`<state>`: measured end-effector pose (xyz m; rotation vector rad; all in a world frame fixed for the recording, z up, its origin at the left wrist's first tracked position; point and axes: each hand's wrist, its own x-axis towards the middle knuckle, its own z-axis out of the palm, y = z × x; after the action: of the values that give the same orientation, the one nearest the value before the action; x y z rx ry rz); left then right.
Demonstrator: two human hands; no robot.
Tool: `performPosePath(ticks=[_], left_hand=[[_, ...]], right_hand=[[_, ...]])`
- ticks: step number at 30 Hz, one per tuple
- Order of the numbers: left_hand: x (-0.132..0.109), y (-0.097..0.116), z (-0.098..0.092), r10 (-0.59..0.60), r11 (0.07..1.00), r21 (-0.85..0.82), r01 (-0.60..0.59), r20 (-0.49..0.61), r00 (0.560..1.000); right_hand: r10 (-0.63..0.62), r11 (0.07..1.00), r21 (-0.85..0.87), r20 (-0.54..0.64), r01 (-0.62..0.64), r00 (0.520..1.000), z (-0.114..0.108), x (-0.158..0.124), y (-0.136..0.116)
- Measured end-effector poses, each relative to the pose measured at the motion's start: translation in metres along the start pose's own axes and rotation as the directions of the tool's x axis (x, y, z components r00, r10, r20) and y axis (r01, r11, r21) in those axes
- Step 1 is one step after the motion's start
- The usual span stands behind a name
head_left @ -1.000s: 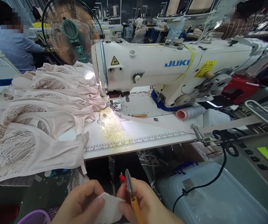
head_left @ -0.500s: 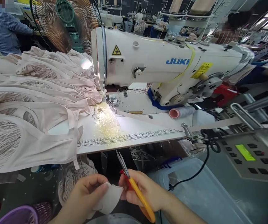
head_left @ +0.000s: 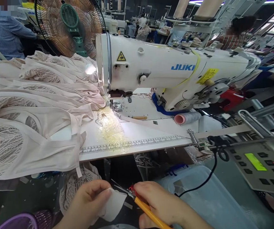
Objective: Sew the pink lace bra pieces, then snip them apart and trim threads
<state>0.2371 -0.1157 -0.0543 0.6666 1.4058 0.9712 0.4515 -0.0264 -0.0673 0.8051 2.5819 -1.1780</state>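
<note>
Below the table's front edge, my left hand [head_left: 89,202] pinches a small pale piece of fabric [head_left: 114,206] between thumb and fingers. My right hand [head_left: 159,203] grips orange-handled scissors [head_left: 148,211], with something red wrapped by the pivot. Their thin blades point left along the fabric's upper edge; whether they touch it I cannot tell. A small pale strip [head_left: 128,205] shows just under the blades, right of the fabric. Above, a white JUKI sewing machine [head_left: 151,66] stands on the table, its needle area lit.
Pale garments with mesh cups [head_left: 41,105] pile up on the left of the table [head_left: 156,130]. A fan [head_left: 72,28] stands behind them. A clear plastic bin [head_left: 199,194], control panel [head_left: 258,165] and purple basket [head_left: 24,219] are around me. Other people sit farther back.
My right hand has turned over, swinging the scissors from pointing up to pointing left beside the fabric. The left hand keeps its pinch. The pale strip now shows under the blades. The view has shifted slightly.
</note>
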Motion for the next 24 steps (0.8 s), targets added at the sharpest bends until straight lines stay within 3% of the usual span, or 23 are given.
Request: performPosePath(ticks=[10,15,21,24], left_hand=[[-0.005,0.002,0.002,0.118,0.985,0.135,-0.109,-0.060,0.991],[-0.005,-0.003,0.001,0.098,0.987,0.136,-0.090,-0.050,0.994],[-0.006,-0.001,0.000,0.078,0.993,0.090,-0.072,-0.067,0.995],[-0.006,0.000,0.000,0.017,1.000,-0.007,-0.017,-0.077,0.997]], right_hand=[[0.157,0.975,-0.160,-0.012,-0.157,0.988,-0.012,-0.011,-0.016],[0.200,0.962,-0.190,0.013,-0.194,0.980,-0.020,-0.014,-0.026],[0.194,0.968,-0.168,0.018,-0.189,0.981,-0.028,-0.019,-0.029],[0.154,0.987,-0.040,-0.010,-0.155,0.988,-0.032,-0.021,-0.024]])
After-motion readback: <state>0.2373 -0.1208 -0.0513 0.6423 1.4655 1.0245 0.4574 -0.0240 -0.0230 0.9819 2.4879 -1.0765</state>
